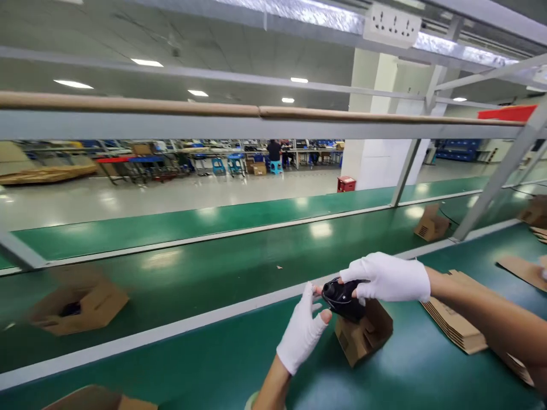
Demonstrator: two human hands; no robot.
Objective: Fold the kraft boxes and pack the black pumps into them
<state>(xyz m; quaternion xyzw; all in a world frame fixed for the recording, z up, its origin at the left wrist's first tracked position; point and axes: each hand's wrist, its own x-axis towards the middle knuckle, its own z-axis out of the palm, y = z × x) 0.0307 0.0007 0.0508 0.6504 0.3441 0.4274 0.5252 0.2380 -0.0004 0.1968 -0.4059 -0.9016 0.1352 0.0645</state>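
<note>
My right hand, in a white glove with bare fingertips, grips a black device from above. The device has a round, lens-like end and a thin dark cord around it; its exact kind is unclear. My left hand, gloved the same way, is at the device's left end with thumb and fingers apart. Its fingertips are close to the device's edge, perhaps touching. Just below the device, an opened brown cardboard box stands tilted on the green work surface, partly hidden by the device.
Flat folded cartons lie stacked under my right forearm. On the green conveyor belt beyond the pale rail, an open box holds something dark; another box is farther right. A metal post rises at right. A seated person is far off.
</note>
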